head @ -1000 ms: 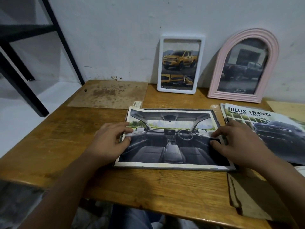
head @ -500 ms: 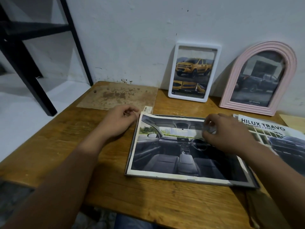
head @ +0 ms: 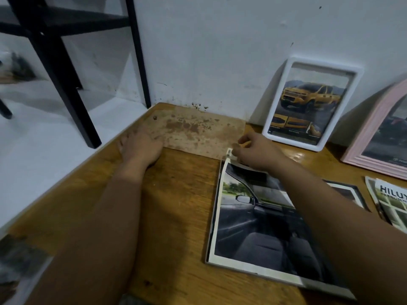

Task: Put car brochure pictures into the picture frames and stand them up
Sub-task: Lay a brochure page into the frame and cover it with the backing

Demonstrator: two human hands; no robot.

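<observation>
The left hand [head: 141,144] is lying flat on the wooden surface [head: 171,194], fingers stretched out and relaxed, its grip open and holding nothing; its fingertips are reaching onto the near left edge of a stained brown board [head: 198,133] that is lying in the surface's far corner against the wall. The right hand [head: 256,151] is reaching across to the far left corner of the interior picture [head: 259,227], its fingers curling and its grip pinching that corner next to a small white tag [head: 229,152] (whether the tag itself is between the fingers is too blurred to tell). The picture, showing a car's seats, dash and side mirror, is lying face up on a flat grey frame [head: 259,273], whose edge is showing along the near side, and the right forearm is crossing over its far right part. Behind, a white frame [head: 273,111] holding a yellow pickup picture is standing upright and leaning against the wall. Just to its right a pink frame [head: 372,137] with a dark picture inside is leaning on the wall too, partly cut off by the view's edge. A brochure [head: 389,194] with the letters HILU showing is lying flat at the right edge, near the grey frame.
</observation>
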